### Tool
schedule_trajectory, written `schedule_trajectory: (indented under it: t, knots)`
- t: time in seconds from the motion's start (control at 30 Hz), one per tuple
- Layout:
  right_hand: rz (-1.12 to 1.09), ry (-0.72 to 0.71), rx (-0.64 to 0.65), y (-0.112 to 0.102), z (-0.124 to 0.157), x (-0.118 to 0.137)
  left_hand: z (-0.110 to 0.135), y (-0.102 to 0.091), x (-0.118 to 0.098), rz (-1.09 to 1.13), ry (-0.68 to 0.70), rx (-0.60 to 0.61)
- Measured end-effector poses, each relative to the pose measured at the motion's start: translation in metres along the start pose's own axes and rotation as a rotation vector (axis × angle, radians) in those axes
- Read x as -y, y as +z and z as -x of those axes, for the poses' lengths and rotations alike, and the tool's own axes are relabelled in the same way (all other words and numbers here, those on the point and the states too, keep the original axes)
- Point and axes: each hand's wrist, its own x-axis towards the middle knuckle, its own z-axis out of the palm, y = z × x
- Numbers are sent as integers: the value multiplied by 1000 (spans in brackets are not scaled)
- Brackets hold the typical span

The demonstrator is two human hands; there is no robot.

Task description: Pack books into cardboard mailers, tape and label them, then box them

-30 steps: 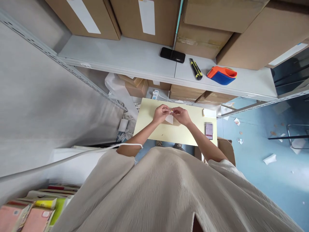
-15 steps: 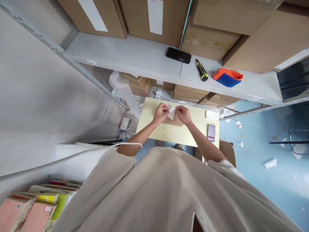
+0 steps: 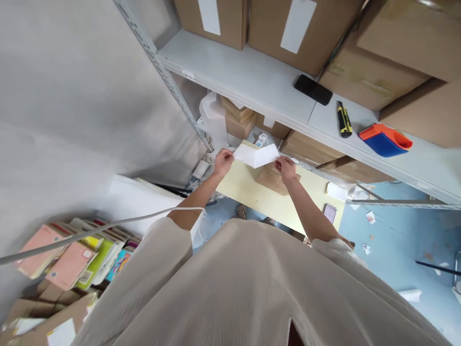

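Observation:
A white paper sheet (image 3: 266, 154) with a crease down its middle stretches between my hands above the table. My left hand (image 3: 223, 162) pinches its left end. The right end is pinched by my right hand (image 3: 287, 169). Below and partly behind my right hand, a small brown cardboard box (image 3: 272, 180) rests on the pale yellow table (image 3: 237, 185). Whether the sheet carries print on its other side cannot be seen.
On the grey shelf (image 3: 230, 67) lie a black phone (image 3: 313, 90), a yellow-black box cutter (image 3: 344, 120) and an orange-blue tape dispenser (image 3: 385, 140). Cardboard boxes (image 3: 302, 29) stand behind them. A lit phone (image 3: 329, 212) is at the table's right. A white cable (image 3: 108, 226) crosses by my left arm.
My hands have moved apart, and the white sheet between them is now spread wide instead of bunched up. The whole view has turned, shifting the shelf to the right.

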Motion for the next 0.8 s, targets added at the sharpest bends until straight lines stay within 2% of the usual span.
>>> schedule_trajectory:
  t: [0.2, 0.37, 0.6, 0.8]
  knots:
    - [49, -55, -8, 32, -15, -3, -7, -70, 6, -47, -5, -263]
    - [137, -58, 56, 49, -15, -3, -7, -110, 10, -19, -14, -322]
    - [138, -51, 71, 65, -1, 1, -19, -131, 10, -63, -52, -318]
    - [153, -53, 95, 64, 3, 5, -22, -127, 8, -84, -35, -361]
